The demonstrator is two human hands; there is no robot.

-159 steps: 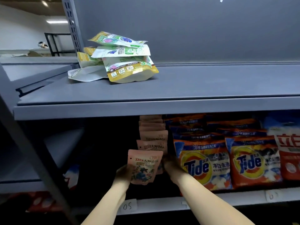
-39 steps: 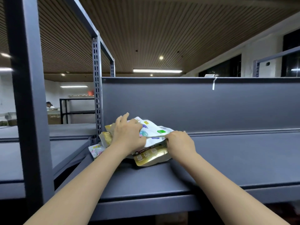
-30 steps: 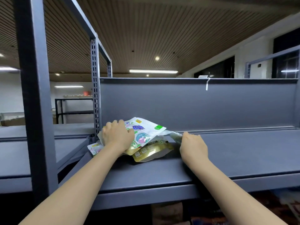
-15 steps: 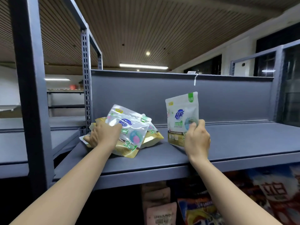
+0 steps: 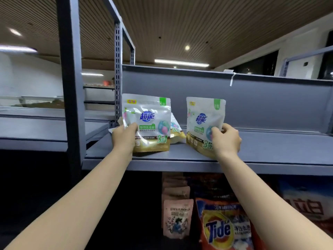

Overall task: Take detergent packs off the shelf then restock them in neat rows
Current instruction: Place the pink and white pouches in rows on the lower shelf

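Two white-and-gold detergent pouches stand upright on the grey upper shelf (image 5: 270, 152). My left hand (image 5: 124, 139) grips the left pouch (image 5: 151, 121) by its lower left edge. Around the lower right side of the right pouch (image 5: 201, 120) curl the fingers of my right hand (image 5: 225, 139). Behind and between them lies a small heap of the same pouches (image 5: 175, 131), mostly hidden by the left pouch.
A grey upright post (image 5: 72, 87) stands at the left, and a back panel (image 5: 270, 103) closes the shelf. Below, a row of pink pouches (image 5: 177, 217) sits beside orange Tide bags (image 5: 223, 230) and a red-and-white bag (image 5: 310, 208).
Both hands pulled pouches out of the flat heap. The right one went upright first; now the left hand has also stood its pouch up at the shelf front.
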